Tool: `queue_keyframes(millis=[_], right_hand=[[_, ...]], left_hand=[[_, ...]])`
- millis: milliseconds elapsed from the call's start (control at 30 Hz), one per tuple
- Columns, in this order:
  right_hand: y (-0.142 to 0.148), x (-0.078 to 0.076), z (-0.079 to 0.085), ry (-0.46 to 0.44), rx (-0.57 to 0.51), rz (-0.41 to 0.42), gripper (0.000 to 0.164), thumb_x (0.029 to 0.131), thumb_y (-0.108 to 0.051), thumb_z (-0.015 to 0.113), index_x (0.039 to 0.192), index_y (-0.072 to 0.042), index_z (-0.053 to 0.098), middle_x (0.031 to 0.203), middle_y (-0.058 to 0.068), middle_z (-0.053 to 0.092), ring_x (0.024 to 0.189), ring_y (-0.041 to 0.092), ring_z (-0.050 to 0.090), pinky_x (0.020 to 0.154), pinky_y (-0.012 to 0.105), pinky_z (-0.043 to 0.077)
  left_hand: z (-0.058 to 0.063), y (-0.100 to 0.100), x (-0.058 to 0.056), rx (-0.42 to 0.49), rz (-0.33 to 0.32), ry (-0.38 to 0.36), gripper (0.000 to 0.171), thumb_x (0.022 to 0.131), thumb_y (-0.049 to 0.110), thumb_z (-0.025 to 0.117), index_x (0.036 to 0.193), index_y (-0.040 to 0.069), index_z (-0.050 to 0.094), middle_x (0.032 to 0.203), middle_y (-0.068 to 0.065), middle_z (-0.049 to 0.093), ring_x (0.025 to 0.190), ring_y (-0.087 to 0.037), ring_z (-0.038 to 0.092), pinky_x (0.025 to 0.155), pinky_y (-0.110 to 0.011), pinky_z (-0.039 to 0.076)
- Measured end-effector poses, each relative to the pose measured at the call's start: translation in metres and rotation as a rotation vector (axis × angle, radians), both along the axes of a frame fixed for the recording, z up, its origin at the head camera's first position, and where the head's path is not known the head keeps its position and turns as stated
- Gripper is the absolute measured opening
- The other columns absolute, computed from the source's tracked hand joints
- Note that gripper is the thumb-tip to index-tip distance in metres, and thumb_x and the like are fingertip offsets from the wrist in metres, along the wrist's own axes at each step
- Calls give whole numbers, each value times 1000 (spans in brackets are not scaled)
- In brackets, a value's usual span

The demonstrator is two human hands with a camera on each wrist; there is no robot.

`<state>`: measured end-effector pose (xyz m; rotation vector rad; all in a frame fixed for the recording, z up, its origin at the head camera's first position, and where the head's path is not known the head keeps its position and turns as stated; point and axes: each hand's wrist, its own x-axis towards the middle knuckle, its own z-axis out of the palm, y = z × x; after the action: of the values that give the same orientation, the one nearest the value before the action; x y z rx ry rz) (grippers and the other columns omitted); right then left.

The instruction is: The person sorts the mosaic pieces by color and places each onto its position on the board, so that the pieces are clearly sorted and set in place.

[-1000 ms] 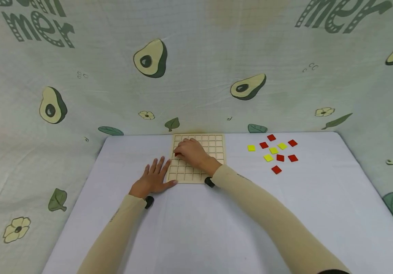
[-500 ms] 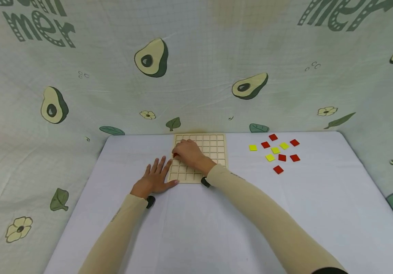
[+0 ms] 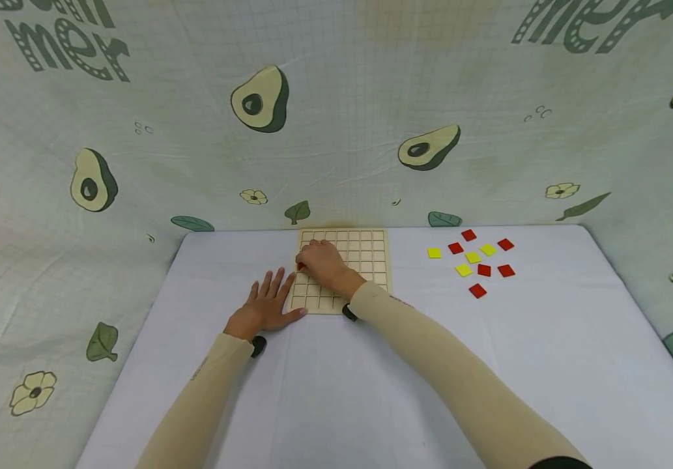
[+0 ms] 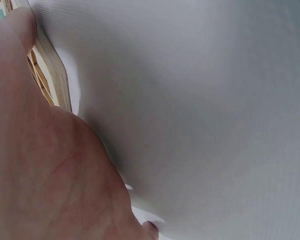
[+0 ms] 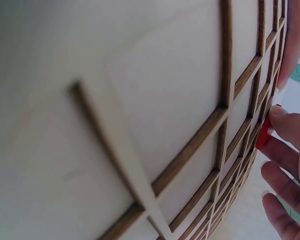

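A pale wooden board (image 3: 365,255) with a raised square grid lies at the far middle of the table. My left hand (image 3: 262,310) rests spread out at its near left corner, the thumb along the front edge and the index finger by the left side. In the left wrist view the board's layered edge (image 4: 57,75) shows beside this hand. My right hand (image 3: 324,264) reaches over the board and pinches a small red square tile (image 5: 265,134) between thumb and finger at the left edge. In the right wrist view the tile stands tilted against the grid; whether it sits in a cell is unclear.
Right of the board, several loose red tiles (image 3: 477,290) and several yellow tiles (image 3: 463,270) lie scattered on the white tabletop (image 3: 336,391). A cloth with printed avocados (image 3: 260,101) hangs behind the table and along its sides.
My right hand has shifted slightly left and toward the board's left edge with the red tile, then stays almost still. The left hand keeps its place; the whole view has drifted slightly.
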<state>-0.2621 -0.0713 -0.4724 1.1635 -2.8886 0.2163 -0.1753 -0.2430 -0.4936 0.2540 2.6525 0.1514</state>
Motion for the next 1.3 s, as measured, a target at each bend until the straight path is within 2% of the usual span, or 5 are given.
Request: queue_keyframes(millis=[600, 967, 1300], right_hand=[[-3, 1, 2, 2, -6, -33, 12, 102, -24, 74, 108, -18, 81, 110, -1, 77, 111, 22, 67, 101, 41, 53], [-5, 5, 2, -11, -4, -59, 15, 102, -23, 73, 114, -18, 81, 114, -3, 78, 114, 21, 67, 108, 43, 51], [3, 10, 4, -13, -2, -47, 15, 103, -21, 71, 113, -19, 83, 107, -3, 80, 106, 21, 69, 99, 40, 54]], left_hand=[[0, 0, -1, 6, -5, -1, 97, 106, 64, 45, 171, 10, -1, 177, -19, -12, 162, -44, -10, 128, -64, -1], [0, 1, 0, 5, -11, 10, 97, 106, 65, 45, 171, 9, 1, 177, -20, -10, 162, -45, -8, 128, -65, 1], [0, 1, 0, 5, -6, 7, 97, 106, 64, 45, 171, 8, 1, 176, -21, -10, 162, -45, -8, 128, -65, 0]])
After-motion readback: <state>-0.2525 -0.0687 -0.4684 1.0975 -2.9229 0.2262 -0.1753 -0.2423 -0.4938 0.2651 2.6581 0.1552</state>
